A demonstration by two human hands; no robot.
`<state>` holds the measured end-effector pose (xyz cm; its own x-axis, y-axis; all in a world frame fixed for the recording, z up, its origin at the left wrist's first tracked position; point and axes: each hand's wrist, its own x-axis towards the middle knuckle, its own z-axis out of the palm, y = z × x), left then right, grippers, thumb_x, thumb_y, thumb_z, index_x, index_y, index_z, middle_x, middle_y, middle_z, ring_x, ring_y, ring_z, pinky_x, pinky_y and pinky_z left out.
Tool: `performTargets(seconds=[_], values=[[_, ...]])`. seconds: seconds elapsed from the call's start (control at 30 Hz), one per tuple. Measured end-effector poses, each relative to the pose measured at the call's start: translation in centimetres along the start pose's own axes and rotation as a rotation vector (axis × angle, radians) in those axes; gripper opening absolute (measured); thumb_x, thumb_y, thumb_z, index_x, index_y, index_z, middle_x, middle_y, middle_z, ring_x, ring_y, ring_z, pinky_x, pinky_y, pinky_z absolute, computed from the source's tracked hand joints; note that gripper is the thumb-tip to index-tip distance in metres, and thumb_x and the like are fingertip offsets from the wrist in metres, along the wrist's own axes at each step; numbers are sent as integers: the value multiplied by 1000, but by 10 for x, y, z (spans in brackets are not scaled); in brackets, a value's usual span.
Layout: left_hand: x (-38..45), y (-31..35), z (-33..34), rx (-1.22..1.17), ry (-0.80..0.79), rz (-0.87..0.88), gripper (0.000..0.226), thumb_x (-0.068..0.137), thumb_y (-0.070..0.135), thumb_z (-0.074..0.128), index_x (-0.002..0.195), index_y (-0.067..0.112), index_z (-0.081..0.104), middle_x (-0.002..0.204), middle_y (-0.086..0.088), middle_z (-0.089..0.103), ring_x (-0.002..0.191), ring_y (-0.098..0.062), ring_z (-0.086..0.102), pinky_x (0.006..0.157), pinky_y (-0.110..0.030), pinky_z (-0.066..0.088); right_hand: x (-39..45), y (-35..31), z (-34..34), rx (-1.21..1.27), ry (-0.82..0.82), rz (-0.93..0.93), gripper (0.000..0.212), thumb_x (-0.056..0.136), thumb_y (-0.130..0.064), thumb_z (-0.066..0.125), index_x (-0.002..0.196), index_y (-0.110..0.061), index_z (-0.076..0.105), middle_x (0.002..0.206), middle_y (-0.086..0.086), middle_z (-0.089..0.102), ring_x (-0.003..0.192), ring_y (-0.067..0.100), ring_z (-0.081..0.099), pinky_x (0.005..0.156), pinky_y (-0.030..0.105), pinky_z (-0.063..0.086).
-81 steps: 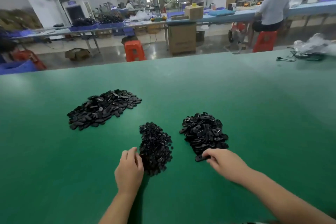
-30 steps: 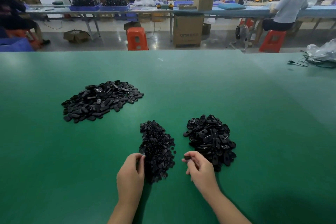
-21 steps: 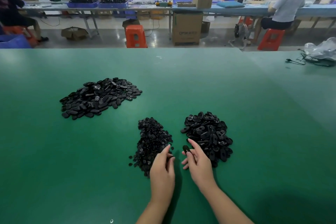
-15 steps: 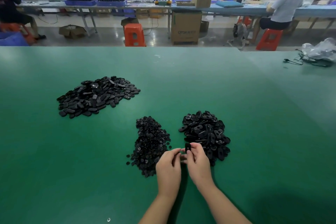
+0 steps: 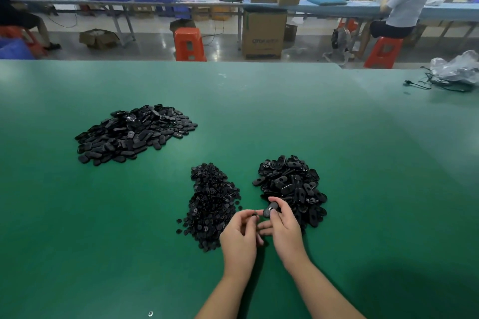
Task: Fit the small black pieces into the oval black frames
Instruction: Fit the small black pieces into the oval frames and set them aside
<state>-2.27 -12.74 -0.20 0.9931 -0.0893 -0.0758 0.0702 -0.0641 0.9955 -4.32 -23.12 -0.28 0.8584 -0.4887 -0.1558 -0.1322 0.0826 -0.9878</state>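
On the near part of the green felt-like table [image 5: 337, 137], the right hand [image 5: 286, 232] pinches one oval black plastic frame [image 5: 269, 210] between thumb and fingers, lifted just off the surface. The left hand [image 5: 239, 237] sits touching it, fingers curled in, pinching a small black piece [image 5: 254, 214] at its fingertips just left of the frame. Directly beyond the left hand lies the heap of small black round pieces [image 5: 211, 202]; the heap of oval frames [image 5: 291, 186] lies just right of it. A third, flatter pile of black oval parts [image 5: 132, 132] lies far left.
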Motion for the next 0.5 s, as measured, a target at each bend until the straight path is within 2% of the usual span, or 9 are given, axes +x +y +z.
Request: performTargets(seconds=[0.13, 0.3, 0.43, 0.5], values=[[1, 1, -2, -11, 8, -9, 15, 98, 4, 61, 96, 16, 70, 83, 5, 76, 50, -7, 55, 51, -22, 49, 0, -1, -3, -38, -41, -1, 37, 107, -5, 41, 125, -34, 54, 81, 5, 71, 66, 19, 68, 64, 28, 57], [2, 2, -5, -13, 19, -29, 19, 97, 6, 63, 98, 22, 72, 84, 4, 77, 60, -6, 63, 59, -21, 52, -1, 0, -2, -169, -52, -35, 29, 101, 0, 52, 120, -20, 43, 83, 7, 73, 62, 17, 68, 59, 26, 56], [4, 1, -7, -9, 0, -43, 20, 97, 7, 64, 99, 26, 72, 83, 4, 76, 58, -6, 60, 58, -24, 52, -1, 1, -3, -199, -61, -53, 24, 103, -3, 50, 121, -17, 44, 86, 7, 69, 58, 17, 65, 56, 26, 53], [6, 2, -9, -14, -16, -56, 20, 96, 7, 64, 103, 25, 71, 82, 2, 75, 54, -9, 57, 54, -26, 50, -2, 3, -2, -201, -43, -74, 24, 103, -5, 50, 120, -22, 48, 86, 4, 68, 58, 16, 64, 55, 26, 54]])
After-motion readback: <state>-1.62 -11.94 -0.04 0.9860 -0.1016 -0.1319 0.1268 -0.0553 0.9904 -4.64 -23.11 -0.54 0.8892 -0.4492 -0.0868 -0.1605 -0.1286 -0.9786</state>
